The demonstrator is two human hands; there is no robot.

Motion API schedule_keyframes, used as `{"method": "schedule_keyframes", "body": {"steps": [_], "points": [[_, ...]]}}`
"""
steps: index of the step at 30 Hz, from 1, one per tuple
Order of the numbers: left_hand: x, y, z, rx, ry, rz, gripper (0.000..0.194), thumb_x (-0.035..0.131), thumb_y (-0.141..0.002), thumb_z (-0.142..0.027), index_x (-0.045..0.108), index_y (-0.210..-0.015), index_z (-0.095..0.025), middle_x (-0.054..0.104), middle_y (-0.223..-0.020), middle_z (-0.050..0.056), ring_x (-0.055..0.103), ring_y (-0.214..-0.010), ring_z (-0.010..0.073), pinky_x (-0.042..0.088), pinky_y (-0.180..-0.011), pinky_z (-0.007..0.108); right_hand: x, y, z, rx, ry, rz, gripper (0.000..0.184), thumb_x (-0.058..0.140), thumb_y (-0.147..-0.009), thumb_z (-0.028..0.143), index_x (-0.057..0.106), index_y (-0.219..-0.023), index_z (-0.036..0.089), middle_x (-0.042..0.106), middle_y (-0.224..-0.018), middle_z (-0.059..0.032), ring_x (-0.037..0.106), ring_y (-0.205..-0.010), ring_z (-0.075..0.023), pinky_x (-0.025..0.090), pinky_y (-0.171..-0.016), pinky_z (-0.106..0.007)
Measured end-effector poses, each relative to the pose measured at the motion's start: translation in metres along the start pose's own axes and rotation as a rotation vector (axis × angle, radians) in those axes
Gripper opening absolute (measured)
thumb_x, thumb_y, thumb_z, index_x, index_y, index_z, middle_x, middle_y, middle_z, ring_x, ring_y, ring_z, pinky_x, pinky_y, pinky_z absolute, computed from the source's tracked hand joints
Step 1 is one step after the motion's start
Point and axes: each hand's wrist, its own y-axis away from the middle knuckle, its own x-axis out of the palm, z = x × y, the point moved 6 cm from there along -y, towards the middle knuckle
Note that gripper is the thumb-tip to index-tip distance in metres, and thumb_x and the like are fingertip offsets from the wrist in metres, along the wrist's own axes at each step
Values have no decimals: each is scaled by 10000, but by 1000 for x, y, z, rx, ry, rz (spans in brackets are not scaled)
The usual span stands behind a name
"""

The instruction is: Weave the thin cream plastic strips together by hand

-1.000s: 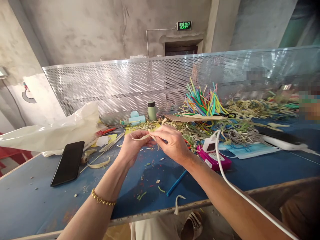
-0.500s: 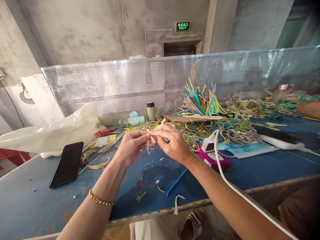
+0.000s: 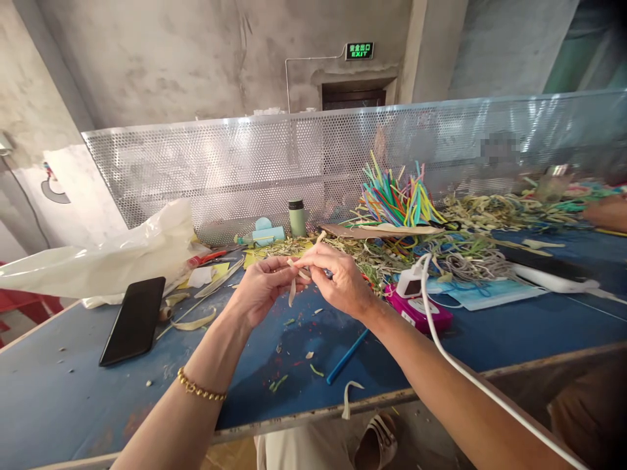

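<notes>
Held between both hands, above the blue table [image 3: 274, 398], is a pale dried-leaf strip [image 3: 292, 294], one end of it dangling below the fingers. My left hand [image 3: 262, 287] pinches the strip with thumb and forefinger. My right hand [image 3: 337, 277] is closed on it from the other side, fingertips touching those of the left. A pale tip pokes up above the right knuckles. How the strip is folded or knotted between the fingers is too small to make out. Below the hands lie a blue stick [image 3: 347, 356] and leaf scraps.
A black phone [image 3: 133, 321] and a plastic bag [image 3: 108, 261] lie at left. Behind the hands stand a green bottle [image 3: 296, 219] and colourful stems [image 3: 399, 196]. A magenta box [image 3: 431, 316] with a white cable [image 3: 441, 346] is at right. Another person's hand [image 3: 607, 214] shows far right.
The dangling end of the strip has shifted slightly and shows wider, as the fingers move a little. Both hands keep their pinch in nearly the same place.
</notes>
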Motion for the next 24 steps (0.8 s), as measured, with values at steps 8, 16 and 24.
{"method": "schedule_keyframes", "body": {"steps": [8,16,24], "points": [[-2,-2,0,25,-18,-14,307,814,-671,-157,674,-935,-87,761,-794,103,724,-701,174,562,-719,269,-1,-1,0,70,-8,-15,281,460,-914,75,711,-983,182,694,-942,-57,630,-882,-156,494,-798,-305],[-7,-1,-9,226,-139,-191,351,876,-590,-236,625,-806,-122,706,-627,22,676,-590,142,524,-630,250,3,0,-12,210,84,-40,83,675,-846,193,656,-769,167,618,-765,-18,574,-679,-126,443,-631,-259],[-9,-2,0,108,-66,-118,301,897,-567,-280,710,-741,-120,721,-705,49,672,-643,156,538,-729,318,4,0,-14,218,23,-50,107,627,-830,97,642,-750,166,612,-747,-5,558,-673,-115,435,-637,-246]]}}
